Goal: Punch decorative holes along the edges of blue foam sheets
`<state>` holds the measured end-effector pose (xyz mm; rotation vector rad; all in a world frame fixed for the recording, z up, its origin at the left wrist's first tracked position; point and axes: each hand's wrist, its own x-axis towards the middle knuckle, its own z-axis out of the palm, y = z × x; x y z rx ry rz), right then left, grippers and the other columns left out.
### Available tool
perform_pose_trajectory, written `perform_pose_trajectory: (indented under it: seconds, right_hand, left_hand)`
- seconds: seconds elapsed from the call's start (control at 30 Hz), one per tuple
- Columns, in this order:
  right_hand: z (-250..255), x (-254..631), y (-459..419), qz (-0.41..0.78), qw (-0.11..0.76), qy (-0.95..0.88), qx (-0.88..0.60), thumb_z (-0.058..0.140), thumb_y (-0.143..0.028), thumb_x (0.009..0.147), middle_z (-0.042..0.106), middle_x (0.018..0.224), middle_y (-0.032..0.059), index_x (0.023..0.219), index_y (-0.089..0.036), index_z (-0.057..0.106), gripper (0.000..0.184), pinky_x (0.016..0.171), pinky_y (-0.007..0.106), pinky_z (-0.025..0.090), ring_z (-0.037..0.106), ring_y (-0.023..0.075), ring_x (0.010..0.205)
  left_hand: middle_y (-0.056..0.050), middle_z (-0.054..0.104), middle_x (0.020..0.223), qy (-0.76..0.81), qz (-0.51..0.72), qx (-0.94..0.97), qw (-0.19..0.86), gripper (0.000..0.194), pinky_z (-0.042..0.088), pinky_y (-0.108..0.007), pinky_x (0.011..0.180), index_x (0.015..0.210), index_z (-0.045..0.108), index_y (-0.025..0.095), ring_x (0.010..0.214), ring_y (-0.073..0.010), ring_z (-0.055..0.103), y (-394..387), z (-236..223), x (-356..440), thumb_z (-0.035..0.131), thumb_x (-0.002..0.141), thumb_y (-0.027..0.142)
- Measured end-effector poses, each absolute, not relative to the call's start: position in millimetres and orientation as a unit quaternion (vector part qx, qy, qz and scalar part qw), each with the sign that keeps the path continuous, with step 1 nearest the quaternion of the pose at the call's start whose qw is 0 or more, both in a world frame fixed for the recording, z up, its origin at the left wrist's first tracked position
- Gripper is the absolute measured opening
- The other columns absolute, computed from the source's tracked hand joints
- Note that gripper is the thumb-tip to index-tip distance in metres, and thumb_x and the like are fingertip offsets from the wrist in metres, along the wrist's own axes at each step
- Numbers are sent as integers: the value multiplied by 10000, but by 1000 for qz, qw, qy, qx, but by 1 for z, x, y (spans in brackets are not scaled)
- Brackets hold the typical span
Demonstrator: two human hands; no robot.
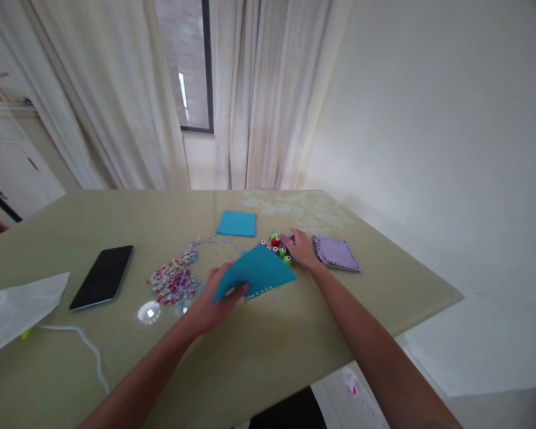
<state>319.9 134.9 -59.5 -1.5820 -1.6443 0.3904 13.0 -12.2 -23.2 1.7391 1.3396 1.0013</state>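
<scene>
My left hand [218, 301] grips a blue sheet [256, 271] by its near left side, the thumb lying over it. Small pale dots run along the sheet's lower edge, and it is tilted above the table. My right hand [300, 247] reaches beyond the sheet to a cluster of small colourful pieces with eye-like spots [282, 253]. Its fingertips touch or hover just over them; whether they pinch one is not clear. To the right of that hand lies a stack of purple sheets with patterned borders [337, 253].
A stack of blue sheets [236, 223] lies farther back. Left of my left hand is a heap of tiny multicoloured pieces [176, 280]. A dark tablet [103, 277], a white cable [89, 342] and a translucent white sheet [18, 307] occupy the left side. A wall [429, 149] borders the right.
</scene>
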Motion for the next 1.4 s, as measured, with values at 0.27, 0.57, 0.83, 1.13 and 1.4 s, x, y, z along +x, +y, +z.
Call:
perform_pose_trajectory:
  seconds: [0.27, 0.57, 0.83, 1.13, 1.4]
  right_hand:
    - [-67, 284, 145, 227, 411, -684, -558, 634, -620, 934, 647, 1439, 183, 1413, -156, 632, 667, 1183, 464, 397, 598, 315, 1340]
    - [-62, 241, 137, 305, 417, -721, -462, 706, -545, 926, 722, 1340, 86, 1232, -330, 758, 377, 1176, 545, 437, 648, 328, 1282]
    - [-50, 209, 127, 324, 411, -722, -452, 527, -713, 969, 736, 1331, 88, 1251, -265, 741, 571, 1187, 489, 423, 641, 276, 1283]
    - [-41, 261, 69, 239, 309, -800, -455, 730, -723, 845, 445, 1666, 152, 1569, -251, 513, 891, 1286, 600, 241, 362, 384, 1567]
    - [-48, 217, 108, 196, 261, -833, -446, 769, -752, 788, 369, 1705, 177, 1627, -252, 418, 1038, 1291, 611, 206, 295, 417, 1592]
  left_hand:
    - [-126, 510, 1631, 457, 367, 784, 203, 278, 252, -585, 1289, 1119, 799, 221, 1573, -346, 342, 16, -55, 67, 567, 988, 299]
    - [-121, 592, 1559, 465, 351, 792, 182, 314, 237, -676, 1261, 1224, 777, 266, 1551, -371, 374, 29, -55, 67, 576, 984, 288]
    - [-78, 539, 1617, 394, 311, 846, 181, 216, 349, -552, 1232, 1087, 757, 264, 1509, -318, 412, -18, -37, 36, 557, 1006, 267]
    - [-76, 816, 1104, 398, 352, 758, 380, 257, 579, -383, 968, 1054, 799, 281, 1037, -266, 753, -41, -11, -12, 602, 980, 428]
    - [46, 840, 1008, 439, 287, 709, 471, 242, 608, -341, 950, 946, 843, 374, 973, -257, 788, -60, -7, -9, 666, 915, 536]
